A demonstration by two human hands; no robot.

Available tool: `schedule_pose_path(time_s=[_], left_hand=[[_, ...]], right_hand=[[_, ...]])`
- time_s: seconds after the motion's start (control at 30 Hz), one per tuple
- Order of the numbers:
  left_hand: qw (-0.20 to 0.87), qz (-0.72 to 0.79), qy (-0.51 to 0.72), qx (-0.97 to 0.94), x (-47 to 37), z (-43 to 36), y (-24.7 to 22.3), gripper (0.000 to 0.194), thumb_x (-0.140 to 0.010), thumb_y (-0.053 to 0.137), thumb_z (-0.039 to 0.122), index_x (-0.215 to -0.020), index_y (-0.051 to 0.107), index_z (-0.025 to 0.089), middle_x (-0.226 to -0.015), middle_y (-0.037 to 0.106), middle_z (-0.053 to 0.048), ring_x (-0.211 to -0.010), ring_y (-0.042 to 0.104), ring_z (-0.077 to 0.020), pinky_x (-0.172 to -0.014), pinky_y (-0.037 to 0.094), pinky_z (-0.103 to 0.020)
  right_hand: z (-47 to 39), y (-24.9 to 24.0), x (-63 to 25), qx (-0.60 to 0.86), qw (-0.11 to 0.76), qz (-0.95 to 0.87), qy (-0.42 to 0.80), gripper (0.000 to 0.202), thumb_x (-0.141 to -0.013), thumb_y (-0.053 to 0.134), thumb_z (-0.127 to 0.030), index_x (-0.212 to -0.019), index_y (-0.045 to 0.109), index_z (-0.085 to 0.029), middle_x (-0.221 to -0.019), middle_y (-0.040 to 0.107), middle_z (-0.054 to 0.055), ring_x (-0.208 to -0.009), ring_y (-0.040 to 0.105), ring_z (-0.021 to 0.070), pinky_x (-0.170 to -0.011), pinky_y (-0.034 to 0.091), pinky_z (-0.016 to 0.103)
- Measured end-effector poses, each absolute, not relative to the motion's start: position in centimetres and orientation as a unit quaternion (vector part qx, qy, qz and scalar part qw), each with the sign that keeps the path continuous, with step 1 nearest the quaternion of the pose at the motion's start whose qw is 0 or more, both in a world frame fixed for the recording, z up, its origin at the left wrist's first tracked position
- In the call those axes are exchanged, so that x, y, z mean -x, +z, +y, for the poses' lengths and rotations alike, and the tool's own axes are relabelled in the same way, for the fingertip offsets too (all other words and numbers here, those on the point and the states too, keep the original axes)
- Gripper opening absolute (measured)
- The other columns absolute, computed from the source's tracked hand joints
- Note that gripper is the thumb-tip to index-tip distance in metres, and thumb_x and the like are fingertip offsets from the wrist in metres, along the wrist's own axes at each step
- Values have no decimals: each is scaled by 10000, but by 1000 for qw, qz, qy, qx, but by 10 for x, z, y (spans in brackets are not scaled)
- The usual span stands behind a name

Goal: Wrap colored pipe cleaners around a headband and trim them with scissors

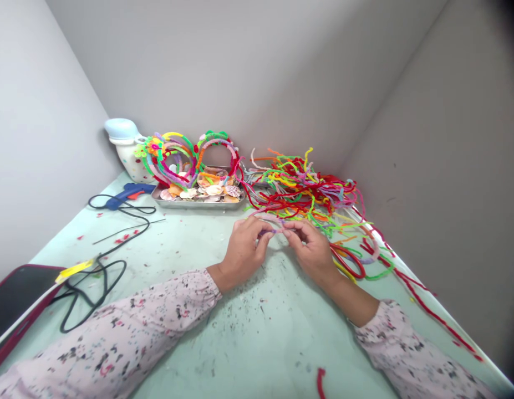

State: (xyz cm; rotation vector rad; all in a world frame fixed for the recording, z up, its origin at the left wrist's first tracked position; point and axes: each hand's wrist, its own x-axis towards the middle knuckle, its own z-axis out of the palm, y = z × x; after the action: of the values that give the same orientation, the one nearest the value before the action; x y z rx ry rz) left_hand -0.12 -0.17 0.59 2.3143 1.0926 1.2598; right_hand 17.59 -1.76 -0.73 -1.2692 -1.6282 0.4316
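A pink and purple pipe cleaner (270, 216) is pinched between both hands over the middle of the table, its upper part arching just behind the fingers. My left hand (243, 247) closes thumb and forefinger on its left side. Close by, my right hand (314, 250) pinches it from the right; the two sets of fingertips nearly meet. Behind and to the right of my hands lies a tangled heap of coloured pipe cleaners (298, 185). How the held pipe cleaner is twisted between the fingertips is too small to make out.
A metal tray (198, 204) holds seashells (214, 190) and pipe-cleaner hoops (218, 142). Left of it are a white jar with a blue lid (134, 158) and a blue glue gun (126, 195) with a black cord (123, 265). A dark-screened device (24, 291) lies front left.
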Motion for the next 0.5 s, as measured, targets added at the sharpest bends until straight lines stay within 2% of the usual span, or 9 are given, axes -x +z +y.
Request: schedule_pose_path(time_s=[0.3, 0.5], left_hand=[[136, 373, 444, -803, 1, -2, 5, 70, -903, 555, 173, -931, 616, 194, -940, 677, -26, -893, 590, -172, -869, 399, -346], [145, 376, 443, -801, 1, -2, 6, 75, -905, 552, 176, -934, 619, 193, -941, 668, -24, -908, 587, -173, -866, 391, -348]], right_hand=[[-17, -6, -176, 517, 498, -677, 162, 139, -888, 581, -321, -941, 659, -218, -866, 621, 15, -688, 581, 145, -682, 472, 297], [-16, -10, -176, 508, 506, -675, 174, 146, -898, 569, -322, -978, 652, -233, -892, 625, 14, -707, 583, 147, -690, 475, 296]])
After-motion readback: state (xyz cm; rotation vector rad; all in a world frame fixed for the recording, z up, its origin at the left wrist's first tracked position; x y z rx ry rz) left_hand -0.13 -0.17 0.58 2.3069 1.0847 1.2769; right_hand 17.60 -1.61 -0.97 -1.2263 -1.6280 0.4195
